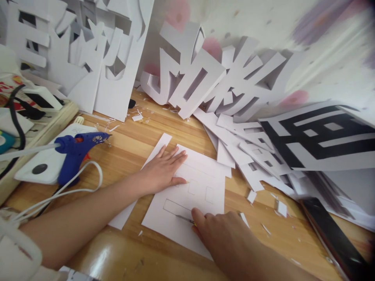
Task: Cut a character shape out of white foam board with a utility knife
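A white foam sheet (202, 183) with thin outlined rectangles lies on the wooden floor (137, 136). My left hand (164, 169) presses flat on the sheet's upper left, fingers stretched out. My right hand (222, 230) is closed round a thin cutting blade (184, 218), whose tip rests on the outline of a long rectangle near the sheet's lower edge. A narrow white strip (155, 150) sticks out from under my left hand.
A blue glue gun (77, 150) with a white cable rests on a white device at left. Cut white foam letters (193, 78) lean against the wall. Printed black-and-white sheets (319, 136) pile up at right, a black ruler (334, 234) beside them. Small offcuts (281, 208) litter the floor.
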Available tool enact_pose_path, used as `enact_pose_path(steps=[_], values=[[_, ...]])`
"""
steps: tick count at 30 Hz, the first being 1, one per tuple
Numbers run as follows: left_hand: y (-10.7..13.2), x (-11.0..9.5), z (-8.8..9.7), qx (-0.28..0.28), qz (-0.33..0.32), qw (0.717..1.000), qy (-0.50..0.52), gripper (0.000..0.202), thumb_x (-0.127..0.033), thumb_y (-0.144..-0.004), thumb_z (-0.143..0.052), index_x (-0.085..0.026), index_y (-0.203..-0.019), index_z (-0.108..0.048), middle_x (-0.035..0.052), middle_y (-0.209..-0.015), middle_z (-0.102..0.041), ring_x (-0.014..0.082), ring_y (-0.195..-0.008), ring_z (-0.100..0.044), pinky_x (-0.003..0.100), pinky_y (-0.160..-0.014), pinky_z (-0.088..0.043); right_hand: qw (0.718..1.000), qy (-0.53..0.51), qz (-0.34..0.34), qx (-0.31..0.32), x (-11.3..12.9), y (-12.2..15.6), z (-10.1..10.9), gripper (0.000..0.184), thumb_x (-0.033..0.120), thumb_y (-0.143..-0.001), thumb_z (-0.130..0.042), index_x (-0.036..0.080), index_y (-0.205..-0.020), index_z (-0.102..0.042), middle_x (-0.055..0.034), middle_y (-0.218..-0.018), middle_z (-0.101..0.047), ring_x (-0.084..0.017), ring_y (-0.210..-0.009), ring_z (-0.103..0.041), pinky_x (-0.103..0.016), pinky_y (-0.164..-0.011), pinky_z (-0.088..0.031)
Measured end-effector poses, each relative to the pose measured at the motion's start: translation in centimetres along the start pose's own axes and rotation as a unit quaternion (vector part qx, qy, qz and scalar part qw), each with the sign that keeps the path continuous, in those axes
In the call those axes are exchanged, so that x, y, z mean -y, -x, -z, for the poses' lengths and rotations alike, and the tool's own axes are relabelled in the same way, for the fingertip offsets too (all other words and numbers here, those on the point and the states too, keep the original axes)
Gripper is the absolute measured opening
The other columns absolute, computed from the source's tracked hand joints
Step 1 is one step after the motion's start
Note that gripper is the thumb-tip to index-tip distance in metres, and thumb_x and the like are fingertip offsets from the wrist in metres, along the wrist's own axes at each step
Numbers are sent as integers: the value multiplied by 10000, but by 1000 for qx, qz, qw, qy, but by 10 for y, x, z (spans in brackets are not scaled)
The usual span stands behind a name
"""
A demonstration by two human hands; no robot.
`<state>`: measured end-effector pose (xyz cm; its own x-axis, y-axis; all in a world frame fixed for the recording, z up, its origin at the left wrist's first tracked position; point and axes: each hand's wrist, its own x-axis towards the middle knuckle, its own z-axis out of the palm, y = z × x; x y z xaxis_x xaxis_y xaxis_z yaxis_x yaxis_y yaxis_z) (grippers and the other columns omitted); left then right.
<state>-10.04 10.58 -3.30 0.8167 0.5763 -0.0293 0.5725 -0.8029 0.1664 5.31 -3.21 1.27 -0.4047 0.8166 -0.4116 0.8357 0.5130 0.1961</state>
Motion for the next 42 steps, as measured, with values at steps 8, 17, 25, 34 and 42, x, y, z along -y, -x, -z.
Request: enact_pose_path(steps=[8,17,25,34,42], values=[[0,0,-3,-16,-2,1000,3,715,-620,-881,-215,-134,-1406,-211,90,-1458,-236,229,-1366,-87,422,-1088,-5,999,-13,-6,29,-3,7,-1,235,74,-686,-562,215,-845,-461,-3,-588,-630,-227,-426,-603,-284,-350,-193],[0,1,-6,-29,-8,1000,2,735,-626,-878,-202,-105,-1395,-236,97,-1454,-246,231,-1366,-92,425,-1090,-9,999,-8,-8,44,-7,13,-4,244,94,-673,-571,220,-849,-458,-2,-602,-637,-229,-429,-605,-281,-348,-195],[0,2,-6,-32,-9,999,-4,728,-630,-878,-194,-123,-1398,-230,91,-1452,-254,224,-1365,-101,410,-1089,-6,998,-18,-11,54,-13,21,-9,273,78,-664,-568,222,-869,-460,2,-624,-646,-245,-450,-615,-284,-354,-233],[0,1,-5,-26,-8,1000,-6,762,-638,-873,-175,-84,-1394,-225,98,-1453,-251,227,-1365,-105,416,-1086,-12,993,-29,-16,112,-21,27,-16,356,80,-621,-606,230,-899,-443,12,-661,-656,-236,-474,-628,-289,-334,-96],[0,3,-7,-35,-16,999,-13,774,-643,-870,-142,-80,-1396,-221,92,-1456,-246,230,-1365,-101,419,-1087,-9,995,-28,-22,95,-25,35,-23,256,85,-695,-567,232,-866,-444,15,-651,-652,-230,-491,-632,-300,-356,-64]])
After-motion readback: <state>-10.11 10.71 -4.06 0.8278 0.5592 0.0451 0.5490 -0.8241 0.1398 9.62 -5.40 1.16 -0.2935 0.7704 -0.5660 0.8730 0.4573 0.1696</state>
